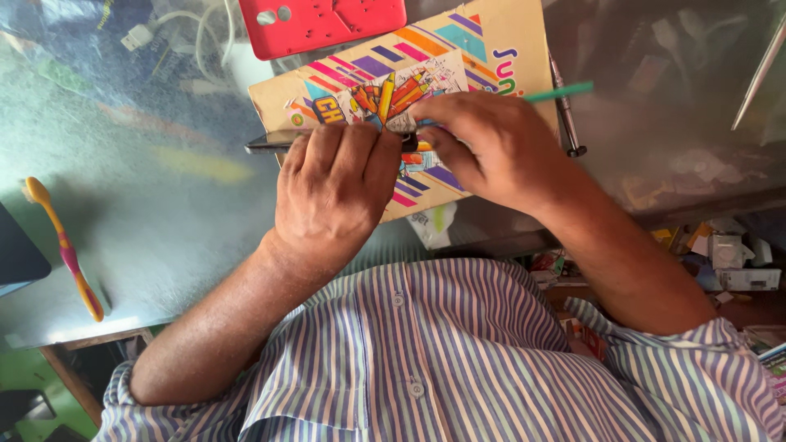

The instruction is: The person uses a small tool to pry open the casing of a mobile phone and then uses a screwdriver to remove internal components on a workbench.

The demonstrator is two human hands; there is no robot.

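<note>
Over the glass tabletop, both hands meet above a colourful flat cardboard box. Left hand has its grip clamped on a thin dark phone held edge-on; right hand pinches a green-handled tool against it. Box contents cannot be seen.

I saw a glossy glass tabletop, a matt printed cardboard box, a smooth red plastic cover and a shiny plastic toothbrush.
</note>
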